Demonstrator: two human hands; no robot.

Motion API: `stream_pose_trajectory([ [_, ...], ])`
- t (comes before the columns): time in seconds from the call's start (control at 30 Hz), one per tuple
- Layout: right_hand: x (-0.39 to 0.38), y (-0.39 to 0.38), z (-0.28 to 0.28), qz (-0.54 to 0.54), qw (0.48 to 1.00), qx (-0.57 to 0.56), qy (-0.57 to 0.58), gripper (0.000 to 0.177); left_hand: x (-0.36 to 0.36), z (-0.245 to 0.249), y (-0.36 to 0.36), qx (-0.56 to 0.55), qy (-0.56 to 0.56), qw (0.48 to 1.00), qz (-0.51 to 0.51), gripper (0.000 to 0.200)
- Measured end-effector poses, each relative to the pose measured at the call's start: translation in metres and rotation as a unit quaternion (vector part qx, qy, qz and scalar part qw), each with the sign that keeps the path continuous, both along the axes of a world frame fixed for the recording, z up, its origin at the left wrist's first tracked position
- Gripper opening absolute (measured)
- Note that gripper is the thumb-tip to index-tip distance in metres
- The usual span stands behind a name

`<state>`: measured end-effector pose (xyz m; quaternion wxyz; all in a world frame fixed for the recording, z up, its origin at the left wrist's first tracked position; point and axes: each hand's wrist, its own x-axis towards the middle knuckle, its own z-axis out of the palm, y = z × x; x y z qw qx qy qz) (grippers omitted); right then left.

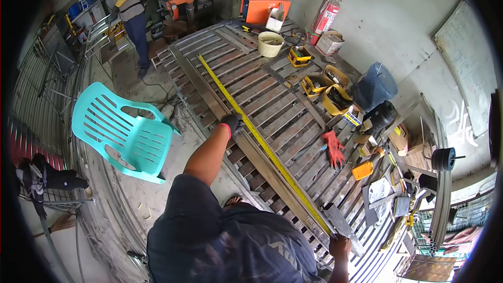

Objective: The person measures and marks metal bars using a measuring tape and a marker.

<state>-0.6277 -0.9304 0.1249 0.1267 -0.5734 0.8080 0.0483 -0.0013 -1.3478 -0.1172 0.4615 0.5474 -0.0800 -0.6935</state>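
A yellow tape measure blade (pixel 262 144) stretches diagonally along a long metal bar (pixel 201 91) on the slatted metal table (pixel 285 112). My left hand (pixel 232 124), in a dark glove with a red cuff, is closed over the bar midway along it, right beside the blade. At the near end of the blade my bare right hand (pixel 340 246) is closed on the tape measure; its case is mostly hidden by the fingers. A grey rectangular metal piece (pixel 343 229) lies just beside that hand.
A turquoise plastic chair (pixel 128 131) stands left of the table. Red gloves (pixel 334 149), yellow containers (pixel 335 99), a cream bucket (pixel 270 44) and a fire extinguisher (pixel 326 18) are along the far side. Another person (pixel 128 13) stands at the back left, beside a metal ladder-like frame.
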Motion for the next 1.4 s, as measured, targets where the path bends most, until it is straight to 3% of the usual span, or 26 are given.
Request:
stream_pose_trajectory([
  [0.2,0.002,-0.012,0.007,-0.012,1.0,-0.006,0.014,0.022,0.014,0.002,-0.002,-0.004,0.029,0.995,-0.09,0.021],
  [0.43,-0.001,-0.022,0.007,0.01,0.999,-0.037,0.021,0.024,-0.001,0.046,0.003,0.059,-0.04,0.994,-0.085,0.021],
  [0.6,0.0,-0.03,0.008,0.009,0.999,-0.041,0.02,0.024,0.008,0.021,-0.008,-0.006,0.035,0.995,-0.095,0.02],
  [0.7,-0.003,-0.029,0.005,0.013,0.998,-0.05,0.019,0.024,-0.004,0.025,-0.01,0.019,-0.006,0.999,-0.034,0.019],
  [0.93,-0.007,-0.031,0.01,0.025,0.998,-0.044,0.032,0.022,-0.008,0.049,0.002,0.015,-0.054,0.994,-0.094,0.027],
  [1.2,-0.01,-0.034,0.011,0.006,0.999,-0.031,0.041,0.021,-0.007,0.035,-0.004,-0.005,-0.064,0.988,-0.138,0.029],
  [1.4,-0.025,-0.034,-0.009,0.019,0.998,-0.021,0.047,0.023,-0.016,0.023,-0.002,-0.028,-0.084,0.994,-0.067,0.031],
])
